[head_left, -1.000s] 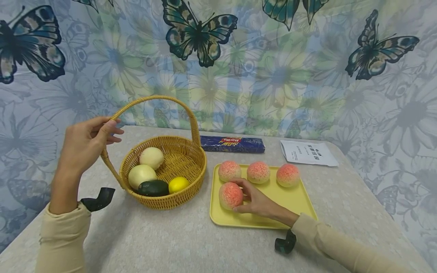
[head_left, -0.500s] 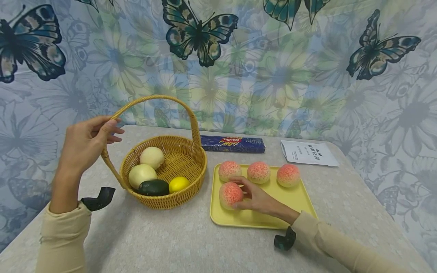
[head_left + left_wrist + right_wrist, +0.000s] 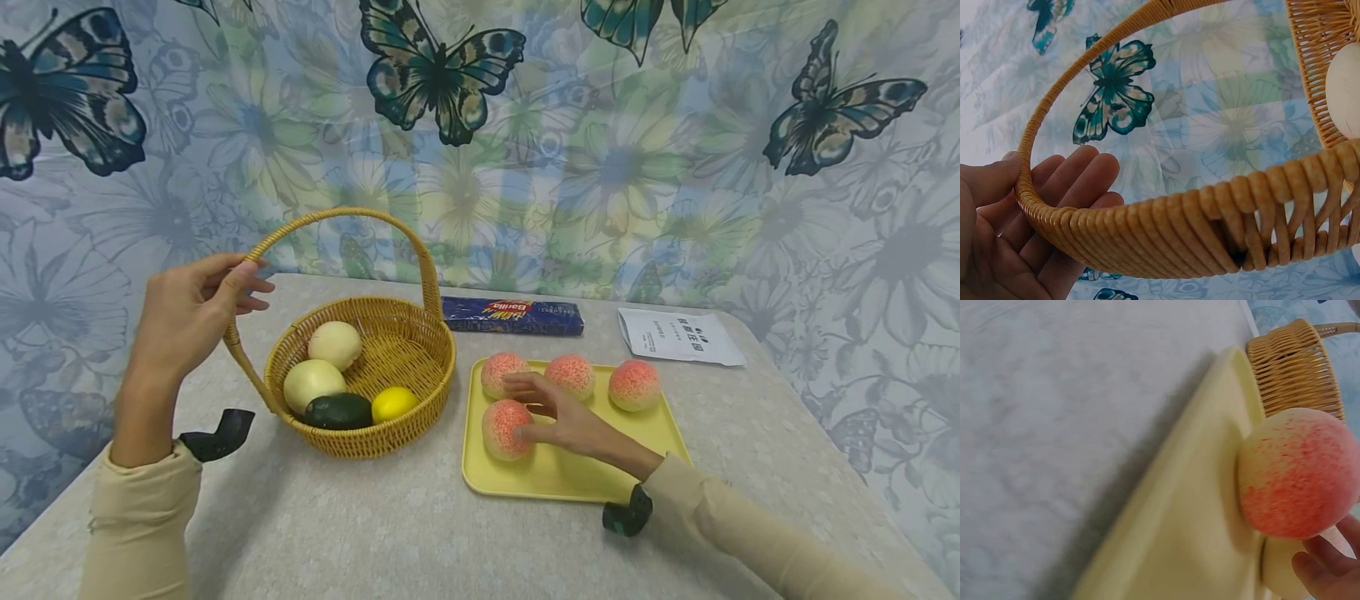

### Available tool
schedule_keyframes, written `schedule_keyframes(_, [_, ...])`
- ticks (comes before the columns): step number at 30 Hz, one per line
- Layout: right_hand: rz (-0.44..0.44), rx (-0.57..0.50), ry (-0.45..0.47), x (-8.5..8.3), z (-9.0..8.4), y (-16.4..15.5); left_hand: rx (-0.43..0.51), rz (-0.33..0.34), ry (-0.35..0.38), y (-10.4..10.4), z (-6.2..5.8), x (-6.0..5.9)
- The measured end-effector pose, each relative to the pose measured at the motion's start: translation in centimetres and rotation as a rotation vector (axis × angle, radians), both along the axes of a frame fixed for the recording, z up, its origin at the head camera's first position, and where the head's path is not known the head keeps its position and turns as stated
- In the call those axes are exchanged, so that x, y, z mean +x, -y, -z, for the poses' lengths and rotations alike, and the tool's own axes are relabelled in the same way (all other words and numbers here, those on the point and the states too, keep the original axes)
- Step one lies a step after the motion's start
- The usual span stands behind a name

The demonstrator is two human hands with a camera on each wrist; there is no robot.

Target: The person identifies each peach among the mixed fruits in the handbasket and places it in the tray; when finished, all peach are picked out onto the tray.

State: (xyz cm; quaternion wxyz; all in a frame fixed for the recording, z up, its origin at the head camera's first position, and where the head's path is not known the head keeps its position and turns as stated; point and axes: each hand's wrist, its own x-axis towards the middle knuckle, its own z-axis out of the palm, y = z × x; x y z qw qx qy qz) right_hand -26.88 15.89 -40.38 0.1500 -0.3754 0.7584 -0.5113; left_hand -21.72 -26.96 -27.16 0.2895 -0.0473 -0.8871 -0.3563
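A woven basket [image 3: 360, 446] with a tall handle [image 3: 337, 215] holds two pale round fruits [image 3: 335, 344], a dark green avocado [image 3: 339, 410] and a lemon [image 3: 393, 403]. My left hand [image 3: 243, 279] pinches the handle on its left side. In the left wrist view the thumb lies on the handle [image 3: 1147, 231] and the fingers [image 3: 1066, 187] are behind it. A yellow tray [image 3: 570, 483] carries several pink peaches. My right hand [image 3: 536, 408] rests open beside the front peach [image 3: 501, 429], its thumb against it and its fingers spread. A fingertip [image 3: 1319, 572] touches that peach [image 3: 1297, 472].
A blue pasta package [image 3: 512, 316] and a printed paper [image 3: 678, 336] lie at the back of the grey table. A butterfly-patterned curtain hangs behind. The other peaches [image 3: 634, 385] sit along the tray's far side.
My right hand has loosened from the front peach, its fingers lifting and spreading toward the far peaches. The peach stays on the tray. My left hand has not moved.
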Motion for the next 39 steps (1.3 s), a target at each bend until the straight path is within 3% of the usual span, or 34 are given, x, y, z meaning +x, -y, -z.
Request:
schedule_keyframes(11, [-0.015,0.013,-0.043,-0.8,-2.8,1.8,-0.001,0.001,-0.003,0.0,0.0,-0.1])
schedule_keyframes(18, [0.008,0.106,-0.061,-1.1,-4.6,3.6,-0.003,0.0,-0.004,-0.1,0.0,0.0])
schedule_keyframes(22, [0.011,0.144,-0.091,-1.5,-5.1,4.5,-0.003,0.001,-0.003,0.0,0.0,-0.1])
schedule_keyframes(39, [-0.056,0.138,-0.182,-3.2,-6.8,7.9,-0.001,-0.003,-0.004,-0.2,-0.2,0.1])
